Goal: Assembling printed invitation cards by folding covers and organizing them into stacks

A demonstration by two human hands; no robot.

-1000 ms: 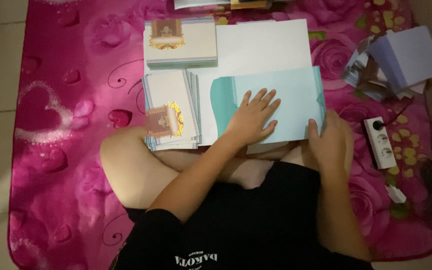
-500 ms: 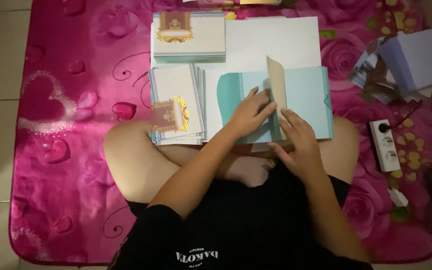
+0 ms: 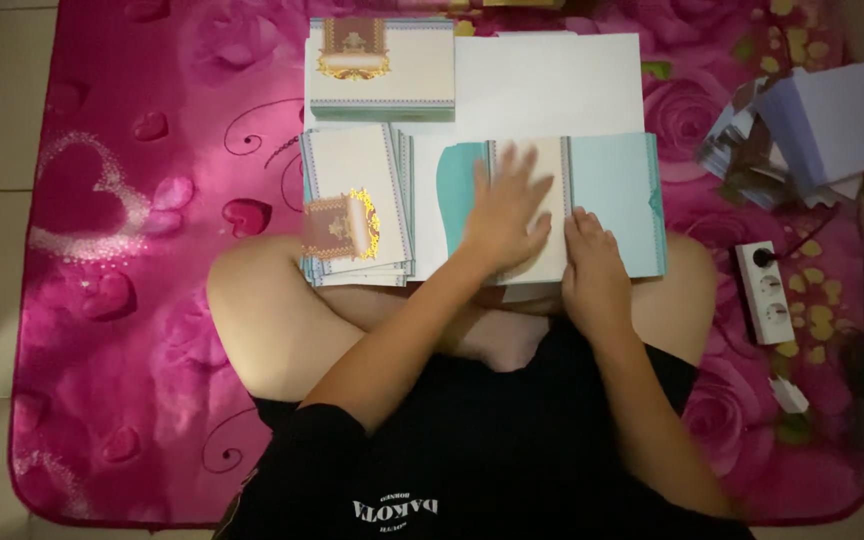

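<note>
Head view, the only one we have: our left hand (image 3: 505,212) lies flat, fingers spread, on the cream flap folded over the middle of the teal card (image 3: 607,200), which rests on our crossed legs just below the white sheet (image 3: 552,85). Our right hand (image 3: 592,275) presses its lower edge, fingers together, flat too, so neither grip is clamped on anything (just palms down). To crease this well, we'd say keep the right hand pinning the edge and run the left along the fold in one firm stroke, edges lined up first. Left of the card sits the stack of printed cards (image 3: 357,205), right of it the power strip (image 3: 767,290) and the pile of lilac paper (image 3: 832,125).

Half a second ago the flap stood upright between our hands; now it lies flat. A second ago the card lay open.
</note>
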